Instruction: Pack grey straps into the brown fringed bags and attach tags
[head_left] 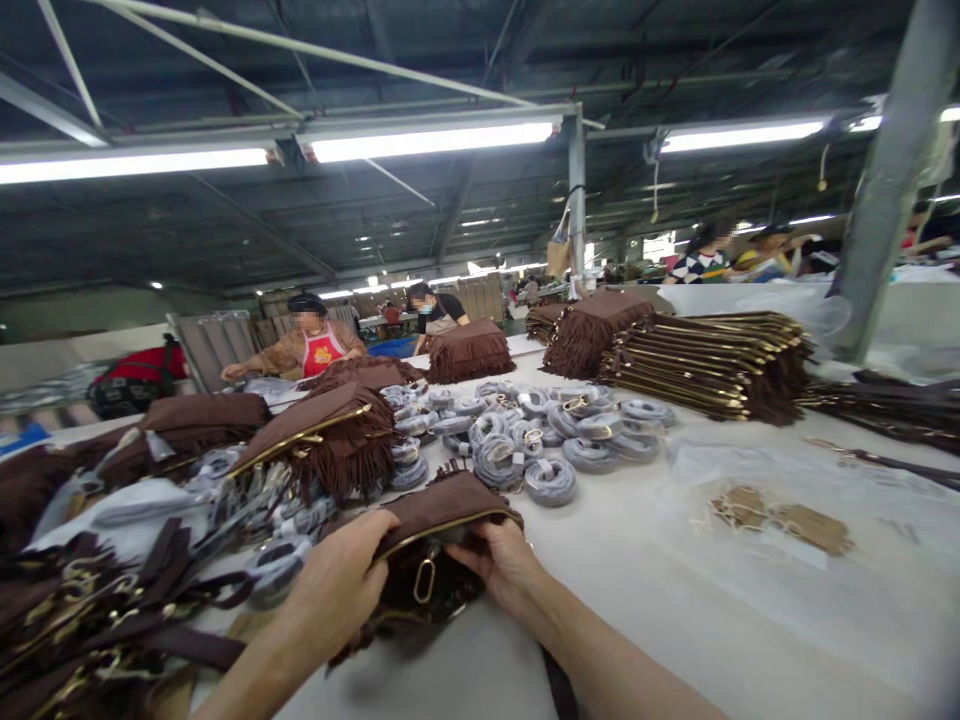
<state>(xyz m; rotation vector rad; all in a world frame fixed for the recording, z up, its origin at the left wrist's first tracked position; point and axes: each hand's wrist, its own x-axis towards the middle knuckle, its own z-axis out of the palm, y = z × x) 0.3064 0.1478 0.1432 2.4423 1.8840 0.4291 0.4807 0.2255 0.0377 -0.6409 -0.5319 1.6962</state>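
Observation:
A brown fringed bag (450, 500) with a gold zipper is held up off the white table, its mouth parted toward me. My left hand (349, 570) grips the left end of its top edge, fingers behind the fabric. On the right end, my right hand (499, 560) pinches the edge near the zipper. An oblong gold zipper pull (424, 580) hangs at the opening, and the inside looks dark. Just beyond the bag lie many grey wrapped coils (551, 482) with white bands.
Brown fringed bags (322, 425) lie at the left and back, with a tall zippered stack (705, 365) at back right. Dark straps with gold hardware (97, 620) crowd the near left. Tags (810, 525) rest on clear plastic at right. Two people (322, 345) work across the table.

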